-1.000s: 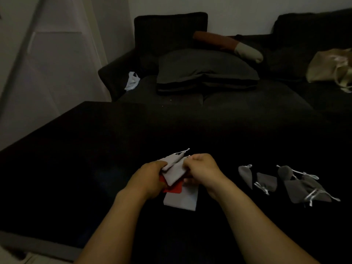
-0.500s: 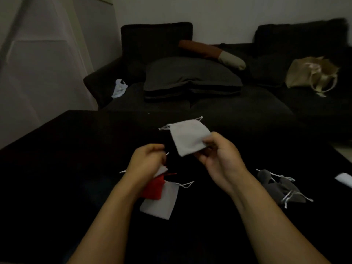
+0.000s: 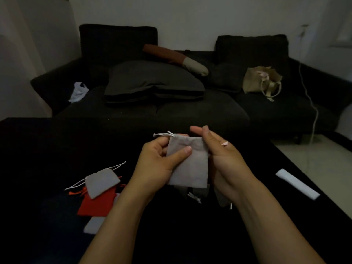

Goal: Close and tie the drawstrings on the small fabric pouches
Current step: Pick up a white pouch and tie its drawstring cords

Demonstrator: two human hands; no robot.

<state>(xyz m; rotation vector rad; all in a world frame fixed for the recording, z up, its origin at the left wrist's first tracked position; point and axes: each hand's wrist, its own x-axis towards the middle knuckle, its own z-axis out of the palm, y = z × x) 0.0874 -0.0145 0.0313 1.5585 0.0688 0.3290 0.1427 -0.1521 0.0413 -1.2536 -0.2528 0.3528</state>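
**Over the dark table: cinching a grey pouch**

Above the table (image 3: 47, 235), the left hand (image 3: 156, 164) pinches the grey pouch (image 3: 190, 168), thumb across its face, with the drawstring (image 3: 162, 134) poking out beside its fingers. The right hand (image 3: 222, 159) steadies the pouch's far edge, fingers mostly straight. Better to hold the mouth firmly and draw both cords evenly. Left of the pouch lie a smaller grey pouch (image 3: 102, 181) and a red pouch (image 3: 97, 205); beyond, the sofa (image 3: 190, 111).
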